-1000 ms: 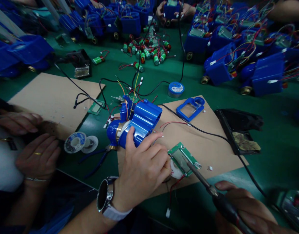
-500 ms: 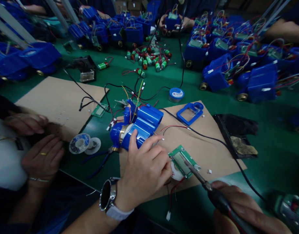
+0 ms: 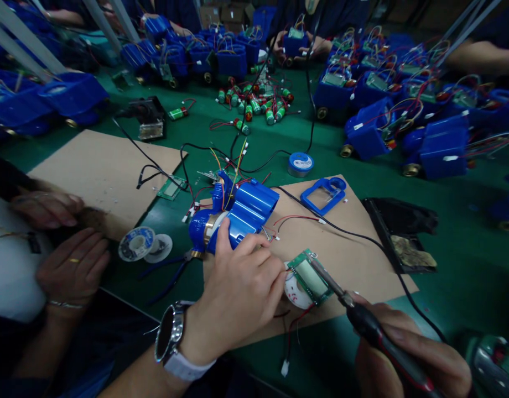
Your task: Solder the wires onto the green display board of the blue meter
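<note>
Blue housings [image 3: 74,97] stand at the upper left of the frame; below, at the left edge, a co-worker's hands [image 3: 74,268] meet beside brown cardboard [image 3: 100,166]. Left of centre lie a spool [image 3: 134,244] and pliers [image 3: 174,277]. Mid-frame, a blue meter body [image 3: 250,207] lies on its side. The person's left hand [image 3: 246,284], fingers curled, rests one digit on it; whether it grips anything underneath cannot be told. Just right of that hand, a green circuit board [image 3: 310,276] lies tilted over a white disc [image 3: 295,293]. At the lower right, apart from the left, the right hand [image 3: 412,342] is wrapped around a soldering iron [image 3: 368,323], its tip at the board's upper edge, contact unclear. Farther right sits a black holder [image 3: 404,218].
</note>
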`<state>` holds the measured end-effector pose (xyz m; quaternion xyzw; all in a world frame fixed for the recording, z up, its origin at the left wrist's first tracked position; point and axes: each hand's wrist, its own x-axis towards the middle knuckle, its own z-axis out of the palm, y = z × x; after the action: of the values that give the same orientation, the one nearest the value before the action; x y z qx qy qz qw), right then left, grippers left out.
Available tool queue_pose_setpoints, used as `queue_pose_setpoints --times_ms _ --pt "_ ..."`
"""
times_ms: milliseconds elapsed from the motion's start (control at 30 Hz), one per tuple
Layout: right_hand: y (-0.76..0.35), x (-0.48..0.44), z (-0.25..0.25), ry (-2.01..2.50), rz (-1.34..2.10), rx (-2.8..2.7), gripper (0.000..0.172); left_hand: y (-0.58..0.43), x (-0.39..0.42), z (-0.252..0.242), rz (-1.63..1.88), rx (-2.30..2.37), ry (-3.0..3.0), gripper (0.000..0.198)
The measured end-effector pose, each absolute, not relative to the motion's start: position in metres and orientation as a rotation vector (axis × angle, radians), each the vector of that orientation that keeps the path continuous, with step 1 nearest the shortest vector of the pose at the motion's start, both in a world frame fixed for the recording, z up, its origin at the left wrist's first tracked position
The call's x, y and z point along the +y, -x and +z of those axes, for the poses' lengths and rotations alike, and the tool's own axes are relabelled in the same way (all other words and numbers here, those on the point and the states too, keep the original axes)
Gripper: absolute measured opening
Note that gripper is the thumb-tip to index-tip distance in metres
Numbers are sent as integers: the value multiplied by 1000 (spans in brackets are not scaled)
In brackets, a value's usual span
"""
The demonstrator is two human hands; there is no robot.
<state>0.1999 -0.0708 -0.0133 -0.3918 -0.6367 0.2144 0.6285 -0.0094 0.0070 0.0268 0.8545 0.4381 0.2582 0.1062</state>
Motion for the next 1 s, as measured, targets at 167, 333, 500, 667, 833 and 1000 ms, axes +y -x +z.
queue_pose_setpoints --times_ms 167,333,500,667,833,1000 --pt "-187 -64 -4 864 553 -1407 44 13 10 26 668 1230 -2532 19" --pt "-187 -64 -2 862 541 -1400 40 15 13 25 650 1197 -2550 12" --pt "-187 -66 -6 864 545 -1398 44 13 13 29 611 1230 -2481 13" --pt "-190 -67 -8 882 576 -1412 40 10 6 27 770 1276 -2376 10" --pt "-197 -69 -3 878 515 -1517 38 5 5 22 841 1330 -2410 13" --pt "-203 -77 5 1092 352 -1605 7 1 7 17 893 1374 -2443 14"
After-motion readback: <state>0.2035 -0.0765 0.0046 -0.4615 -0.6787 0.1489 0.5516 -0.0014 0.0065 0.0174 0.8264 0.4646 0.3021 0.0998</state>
